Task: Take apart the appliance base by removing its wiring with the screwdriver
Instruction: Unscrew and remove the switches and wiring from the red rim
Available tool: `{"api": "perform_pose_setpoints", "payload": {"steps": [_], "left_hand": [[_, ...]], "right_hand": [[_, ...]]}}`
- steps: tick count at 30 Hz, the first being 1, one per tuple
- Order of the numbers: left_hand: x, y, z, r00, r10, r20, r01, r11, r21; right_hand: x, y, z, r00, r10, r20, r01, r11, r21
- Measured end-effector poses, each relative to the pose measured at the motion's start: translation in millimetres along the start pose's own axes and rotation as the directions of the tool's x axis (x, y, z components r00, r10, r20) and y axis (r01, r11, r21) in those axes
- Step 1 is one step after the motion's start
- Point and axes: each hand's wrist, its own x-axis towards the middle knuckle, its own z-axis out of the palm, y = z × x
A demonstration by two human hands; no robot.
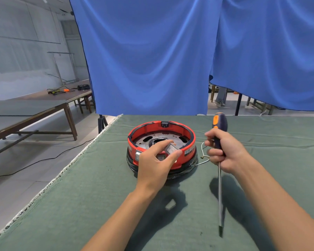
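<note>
At the centre of the green felt-covered table (170,223), the round red plastic appliance base (161,147) is sitting upright on its black lower rim, with a perforated grey metal plate showing inside its ring wall and a small black socket at its twelve o'clock edge. The left hand (157,163) is hovering over the six o'clock side of the base, its thumb and fingertips pinching a small flat grey rectangular component (170,149), which appears lifted clear of the wall. The right hand (227,153), at three o'clock of the base, is clenching around the dark blue and orange moulded handle of the long screwdriver (220,178), whose slim steel shaft is pointing down toward the viewer and away from the work. A thin pale wire (203,151) with a small brass-coloured terminal is looping out of the base on its three o'clock side, just beside the right hand's fingers; whether they are touching it cannot be told. Judging by this arrangement, the step in hand is the freeing of an electrical part, with the wiring only partly removed. The next move is likely calling for reversing the screwdriver, seating its tip squarely in a fastener, and steadying the light, smooth-walled base against sliding on the cloth.
</note>
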Motion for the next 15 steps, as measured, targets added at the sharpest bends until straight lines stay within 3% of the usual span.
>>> {"api": "perform_pose_setpoints", "payload": {"steps": [4, 6, 11, 15], "left_hand": [[-3, 6, 3, 0.991, 0.131, 0.02, -0.131, 0.99, 0.046], [-4, 9, 6, 0.983, 0.182, 0.024, -0.183, 0.982, 0.056], [-5, 9, 6, 0.973, 0.204, 0.106, -0.207, 0.978, 0.019], [-4, 8, 4, 0.946, 0.215, 0.241, -0.257, 0.953, 0.159]], "right_hand": [[-15, 4, 15, 0.989, 0.057, 0.136, 0.006, 0.905, -0.425], [-20, 7, 18, 0.977, 0.1, 0.188, 0.013, 0.853, -0.521], [-22, 7, 15, 0.911, 0.184, 0.368, 0.008, 0.887, -0.462], [-16, 6, 9, 0.931, 0.155, 0.33, 0.003, 0.902, -0.432]]}}
